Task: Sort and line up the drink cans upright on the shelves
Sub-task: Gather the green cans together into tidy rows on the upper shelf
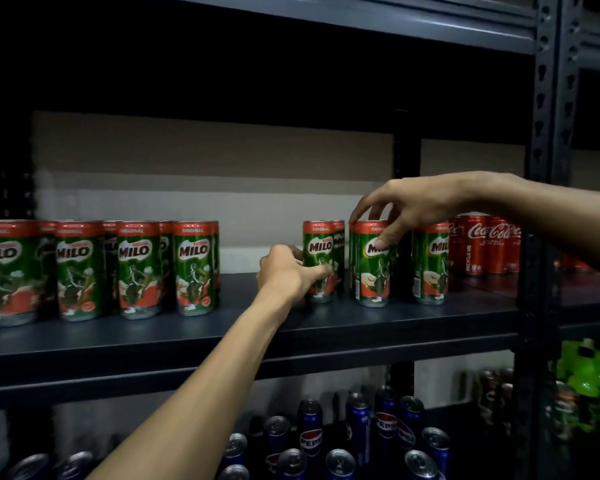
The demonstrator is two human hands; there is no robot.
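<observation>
Seen from the head camera, the middle shelf (pixel 395 322) carried a row of Milo cans (pixel 137 268) upright along its left part, at least two deep, and then a gap. Right of the gap stood a Milo can (pixel 320 244), upright, with another just behind it. The left hand (pixel 288 273) stretched up from the near side and gripped this can low on its left flank, with the fingers curled round the body. Just to the right stood a second Milo can (pixel 369 271). The right hand (pixel 407 206) arched over it from the right and pinched its top — fingertips (pixel 355 216) on the rim, thumb pressed on the front of the label. A third Milo can (pixel 430 268) stood upright farther right, apart from the second. Beyond it, at the right end of the shelf and set farther back, was a cluster of red Coca-Cola cans (pixel 482 247), all upright.

On the lower shelf, blue Pepsi cans (pixel 385 424) stood in a loose group with their tops showing. To the right, past the dark upright post (pixel 548 168), were green bottles (pixel 596 375) — too blurred to tell more.
</observation>
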